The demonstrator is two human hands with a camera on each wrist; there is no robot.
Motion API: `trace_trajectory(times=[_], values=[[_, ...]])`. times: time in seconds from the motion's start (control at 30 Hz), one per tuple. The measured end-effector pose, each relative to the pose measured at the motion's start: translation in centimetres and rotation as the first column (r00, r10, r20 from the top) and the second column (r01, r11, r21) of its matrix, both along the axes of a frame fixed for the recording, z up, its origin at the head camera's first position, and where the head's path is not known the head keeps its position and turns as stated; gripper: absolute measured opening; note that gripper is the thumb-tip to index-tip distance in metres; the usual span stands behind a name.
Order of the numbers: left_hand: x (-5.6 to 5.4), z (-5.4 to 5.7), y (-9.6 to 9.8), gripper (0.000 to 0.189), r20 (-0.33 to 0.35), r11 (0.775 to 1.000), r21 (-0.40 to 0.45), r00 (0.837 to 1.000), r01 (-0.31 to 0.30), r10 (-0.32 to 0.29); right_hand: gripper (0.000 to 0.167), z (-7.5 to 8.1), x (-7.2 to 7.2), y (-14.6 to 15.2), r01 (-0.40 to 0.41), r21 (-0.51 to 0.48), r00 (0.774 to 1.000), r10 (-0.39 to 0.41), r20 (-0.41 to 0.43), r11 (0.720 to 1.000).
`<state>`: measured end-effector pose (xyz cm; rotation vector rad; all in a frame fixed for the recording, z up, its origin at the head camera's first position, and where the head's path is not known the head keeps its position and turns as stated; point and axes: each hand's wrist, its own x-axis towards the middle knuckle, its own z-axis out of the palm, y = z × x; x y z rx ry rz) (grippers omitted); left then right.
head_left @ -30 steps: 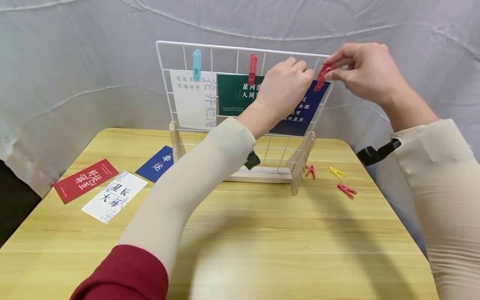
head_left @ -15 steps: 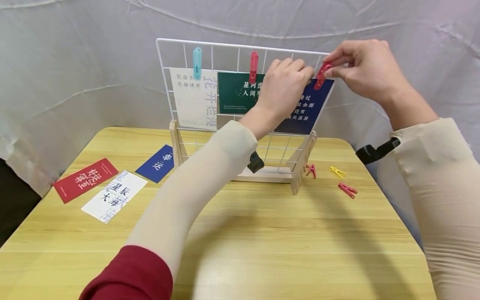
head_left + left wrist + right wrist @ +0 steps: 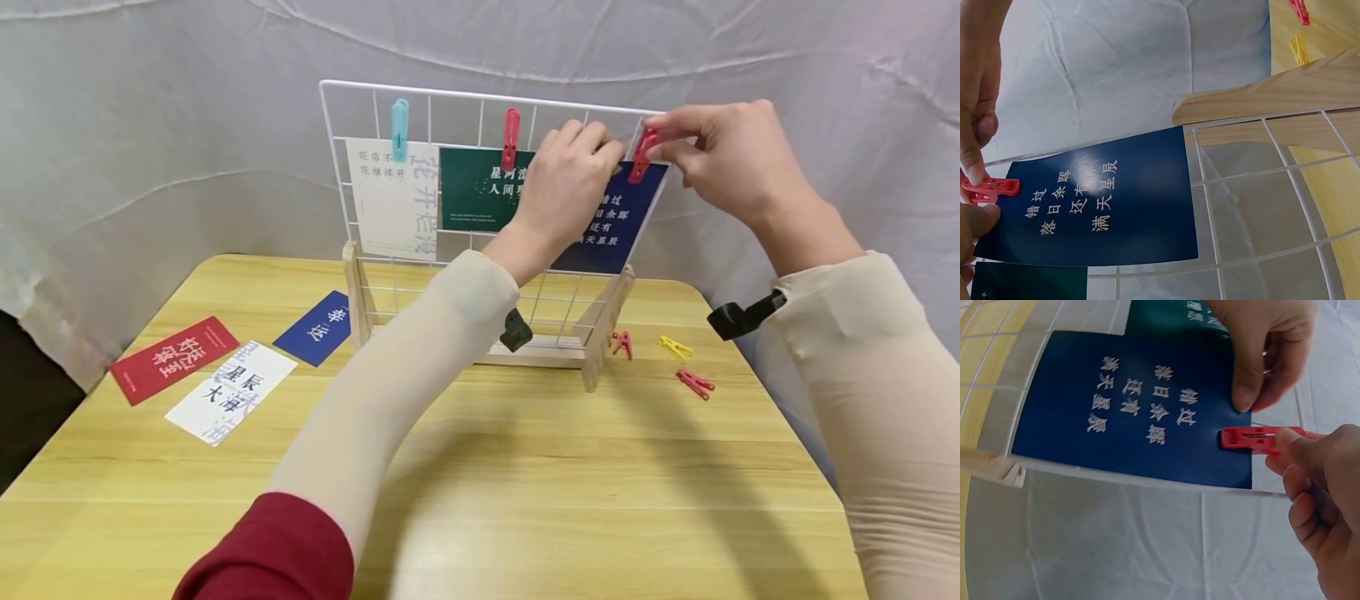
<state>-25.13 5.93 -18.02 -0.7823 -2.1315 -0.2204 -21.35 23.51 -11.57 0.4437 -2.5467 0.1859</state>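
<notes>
At the upper right of the white wire grid rack (image 3: 450, 91), my right hand (image 3: 738, 162) pinches a red clothespin (image 3: 642, 157) between thumb and fingers. Its tip overlaps the top edge of a dark blue card (image 3: 630, 217) with white writing. My left hand (image 3: 566, 187) pinches that card by its top edge, thumb on the front, as the right wrist view shows; in the head view this hand hides part of the card. A green card (image 3: 472, 200) hangs beside it under a red clothespin (image 3: 511, 137), and a white card (image 3: 386, 208) under a light blue clothespin (image 3: 400, 129).
Left of the rack on the wooden table (image 3: 525, 483) lie a red card (image 3: 174, 360), a white card (image 3: 225, 400) and a blue card (image 3: 315, 329). Two red clothespins (image 3: 696, 383) and a yellow clothespin (image 3: 675, 347) lie on the right. Wooden feet (image 3: 603, 325) support the rack.
Both hands keep their holds on the blue card and the red clothespin. My right hand has dropped slightly, and the right forearm has shifted a little to the left.
</notes>
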Motion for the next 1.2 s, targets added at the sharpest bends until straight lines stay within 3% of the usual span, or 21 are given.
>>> trace_trajectory(times=[0.1,0.23,0.57,0.7,0.83,1.07,1.2], values=[[0.0,0.0,0.1,0.032,-0.006,1.000,0.007,1.000,-0.004,0.004,0.027,-0.5,-0.1,0.2,-0.035,0.080,0.994,0.043,-0.098,0.996],[0.0,-0.1,0.1,0.032,-0.011,1.000,0.001,1.000,-0.014,0.014,0.025,-1.2,-0.1,0.4,-0.091,0.156,0.970,0.123,-0.211,0.984],[-0.3,-0.9,-0.8,0.033,-0.084,1.000,0.023,0.996,-0.002,0.004,0.026,-2.9,-0.2,1.1,-0.129,0.063,0.919,0.143,-0.368,0.990],[-0.3,-0.8,-1.5,0.029,-0.037,0.997,0.059,0.998,0.049,-0.047,0.029,-3.0,-0.3,0.9,-0.112,-0.002,0.933,0.104,-0.343,0.994],[-0.1,-0.3,-1.9,0.029,0.041,0.996,0.039,0.996,0.076,-0.077,0.029,-2.8,-0.3,0.4,-0.090,-0.072,0.956,0.066,-0.286,0.993],[0.0,0.2,-1.7,0.029,0.112,0.997,0.022,0.991,0.075,-0.077,0.027,-2.1,-0.4,-0.4,-0.080,-0.185,0.976,0.039,-0.214,0.979],[0.0,0.4,-1.4,0.029,0.119,0.998,0.008,0.991,0.059,-0.060,0.024,-1.9,-0.5,-0.6,-0.070,-0.228,0.982,0.028,-0.186,0.971]])
